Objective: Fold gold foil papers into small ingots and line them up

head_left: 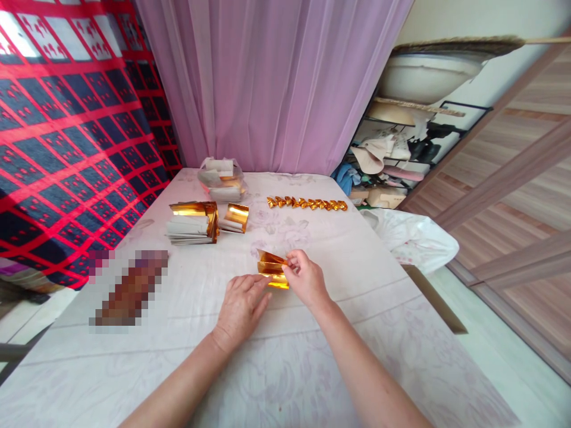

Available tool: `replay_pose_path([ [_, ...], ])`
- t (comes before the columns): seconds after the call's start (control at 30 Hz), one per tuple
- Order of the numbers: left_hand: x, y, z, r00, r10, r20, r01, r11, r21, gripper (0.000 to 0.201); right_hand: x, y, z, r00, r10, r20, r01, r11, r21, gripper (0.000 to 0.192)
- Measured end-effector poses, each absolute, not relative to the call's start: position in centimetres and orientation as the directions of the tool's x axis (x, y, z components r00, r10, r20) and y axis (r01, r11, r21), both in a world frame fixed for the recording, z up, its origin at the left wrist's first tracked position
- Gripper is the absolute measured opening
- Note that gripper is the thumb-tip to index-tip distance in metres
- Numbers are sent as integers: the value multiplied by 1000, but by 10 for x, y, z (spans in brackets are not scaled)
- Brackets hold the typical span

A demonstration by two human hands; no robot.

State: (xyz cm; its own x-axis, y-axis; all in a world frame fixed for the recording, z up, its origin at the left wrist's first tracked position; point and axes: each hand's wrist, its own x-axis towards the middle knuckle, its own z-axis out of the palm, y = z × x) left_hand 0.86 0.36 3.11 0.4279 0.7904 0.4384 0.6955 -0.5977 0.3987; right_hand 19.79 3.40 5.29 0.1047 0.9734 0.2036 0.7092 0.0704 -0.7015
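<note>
Both hands meet mid-worktop (357, 356): left hand (241, 309) presses the gold foil sheet's (272, 268) near edge, right hand (306, 279) fingers pinch its right end; its long axis runs left-right.

Glossy gold foil paper (272, 270) lies on a matt cloth-covered table (339, 249).
</note>
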Motion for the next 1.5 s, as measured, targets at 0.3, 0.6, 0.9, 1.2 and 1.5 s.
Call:
replay_pose_path([
  [0.3,24,9,37,277,888,367,453,-457,765,35,186,18,51,10,925,381,635,288,-717,15],
  [0.6,31,11,36,59,992,112,149,-120,982,34,184,12,58,-154,841,518,629,488,-605,16],
  [0.9,20,16,40,106,994,-36,48,31,998,41,202,15,53,190,897,399,603,214,-768,26],
  [1.2,19,17,15,164,974,-157,221,119,968,34,209,13,35,44,998,50,820,-8,-573,20],
  [1.5,9,12,20,175,961,214,635,-276,721,36,203,21,21,48,993,108,913,0,-408,15],
])
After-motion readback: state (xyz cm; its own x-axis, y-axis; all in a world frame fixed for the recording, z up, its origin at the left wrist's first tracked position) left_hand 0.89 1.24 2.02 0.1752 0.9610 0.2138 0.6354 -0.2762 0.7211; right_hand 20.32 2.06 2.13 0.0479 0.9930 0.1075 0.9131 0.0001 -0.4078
